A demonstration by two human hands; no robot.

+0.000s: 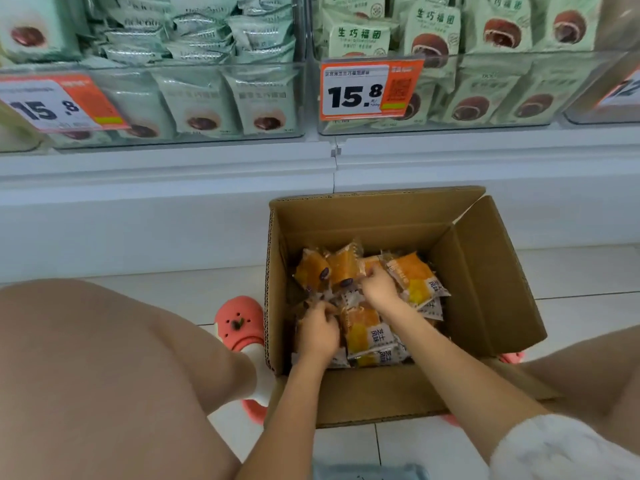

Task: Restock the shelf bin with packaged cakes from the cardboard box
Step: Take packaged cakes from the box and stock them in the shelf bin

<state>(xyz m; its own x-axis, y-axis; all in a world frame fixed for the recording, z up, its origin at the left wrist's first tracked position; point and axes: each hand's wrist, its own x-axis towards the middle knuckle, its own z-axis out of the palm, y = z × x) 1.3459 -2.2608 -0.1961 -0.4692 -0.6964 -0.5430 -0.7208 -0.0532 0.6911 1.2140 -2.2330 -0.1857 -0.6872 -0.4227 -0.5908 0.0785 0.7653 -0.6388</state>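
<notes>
An open cardboard box [485, 289] stands on the floor in front of me, with several orange-and-white packaged cakes [414, 275] lying in its bottom. Both my hands are down inside it. My left hand [320, 332] has its fingers curled into the pile at the left and grips packets there. Further back, my right hand [379, 284] curls its fingers round a packet near the middle. Above, on the shelf, clear shelf bins [485, 91] hold green packaged cakes.
A white shelf ledge [173, 168] runs across above the box. Orange price tags [369, 88] reading 15.8 hang on the bin fronts. My bent knees flank the box, and a pink clog [239, 322] rests on the tiled floor by its left wall.
</notes>
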